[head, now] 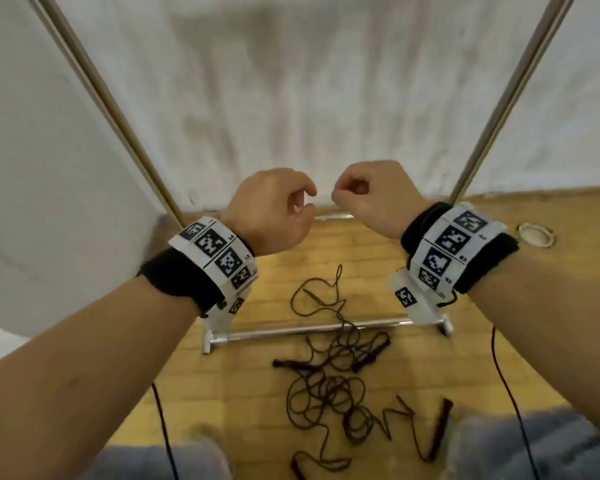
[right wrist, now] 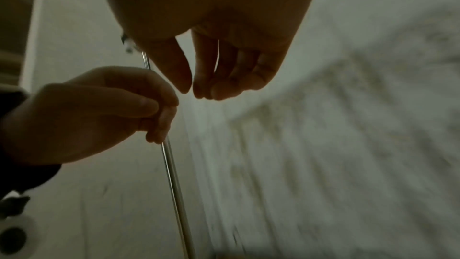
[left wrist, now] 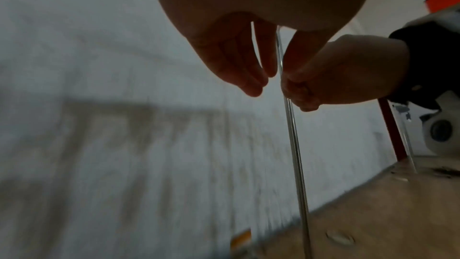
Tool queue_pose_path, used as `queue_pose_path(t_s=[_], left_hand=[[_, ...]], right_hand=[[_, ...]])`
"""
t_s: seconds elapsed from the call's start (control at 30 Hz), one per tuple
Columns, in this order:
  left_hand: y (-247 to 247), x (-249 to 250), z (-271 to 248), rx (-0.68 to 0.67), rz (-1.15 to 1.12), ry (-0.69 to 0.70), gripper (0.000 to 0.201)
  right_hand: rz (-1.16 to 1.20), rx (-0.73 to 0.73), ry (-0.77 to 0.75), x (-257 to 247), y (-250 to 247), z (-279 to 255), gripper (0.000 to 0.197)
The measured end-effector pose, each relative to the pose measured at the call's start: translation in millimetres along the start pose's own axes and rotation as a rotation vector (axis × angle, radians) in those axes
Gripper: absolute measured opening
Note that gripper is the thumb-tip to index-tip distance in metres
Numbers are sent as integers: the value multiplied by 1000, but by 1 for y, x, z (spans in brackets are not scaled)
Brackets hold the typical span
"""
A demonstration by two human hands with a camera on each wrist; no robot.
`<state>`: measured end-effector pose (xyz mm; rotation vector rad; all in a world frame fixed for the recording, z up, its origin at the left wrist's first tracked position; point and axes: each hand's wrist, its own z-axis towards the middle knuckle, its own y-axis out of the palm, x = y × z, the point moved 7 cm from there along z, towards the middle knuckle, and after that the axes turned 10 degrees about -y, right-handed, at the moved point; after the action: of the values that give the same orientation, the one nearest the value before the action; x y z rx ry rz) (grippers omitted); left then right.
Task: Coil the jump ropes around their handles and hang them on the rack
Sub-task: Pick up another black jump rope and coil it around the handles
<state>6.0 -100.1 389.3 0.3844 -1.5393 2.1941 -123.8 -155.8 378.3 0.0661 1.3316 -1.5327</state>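
Observation:
Several dark brown jump ropes lie tangled on the wooden floor, with dark handles among the loops. The metal rack stands over them: left upright, right upright, near base bar. My left hand and right hand are raised side by side, well above the ropes. Each has its fingers curled with the thumb against the fingertips, and nothing shows in either. The wrist views show the same empty pinch in front of a rack pole.
A white cloth hangs behind the rack. A round metal fitting is set in the floor at the right. Thin black cables hang from both wrists. My grey-trousered knees are at the bottom edge.

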Motion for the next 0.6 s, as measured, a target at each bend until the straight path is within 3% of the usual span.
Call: queue_pose_path(t_s=[0.2,0.33,0.6], left_hand=[[155,-81,-60,-367,60,-170,25],[250,-117,-108,-587,153,-167,20],[352,-151,-150,-729,15,-227,20]], right_hand=[[-136,-462,157,104,122,-73,10],[-217,-748,293,176,202,-135,18],[-369,-916,608,290,274,-233,26]])
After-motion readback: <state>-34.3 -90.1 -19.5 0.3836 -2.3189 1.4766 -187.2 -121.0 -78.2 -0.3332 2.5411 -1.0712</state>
